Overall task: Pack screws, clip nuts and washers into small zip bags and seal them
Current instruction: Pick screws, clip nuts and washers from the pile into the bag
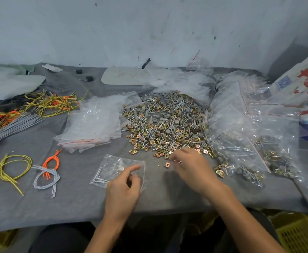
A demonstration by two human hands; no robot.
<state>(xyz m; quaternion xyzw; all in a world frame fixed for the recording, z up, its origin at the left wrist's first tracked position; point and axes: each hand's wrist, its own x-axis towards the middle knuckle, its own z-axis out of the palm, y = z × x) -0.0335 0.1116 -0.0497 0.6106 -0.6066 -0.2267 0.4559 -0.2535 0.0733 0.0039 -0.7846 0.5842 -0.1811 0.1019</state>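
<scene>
Zip bag (113, 169) pinched by left hand (124, 190), right hand (191, 167) beside.

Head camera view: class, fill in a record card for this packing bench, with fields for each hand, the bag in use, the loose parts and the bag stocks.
left hand: holds the small zip bag at its right edge
bag contents: a few screws
right hand: fingertips down among loose clip nuts at the near edge of the pile; grip unclear
pile makeup: screws, clip nuts and grey washers, mixed
empty bags: stacked left of the pile
filled bags: heaped right of the pile
</scene>
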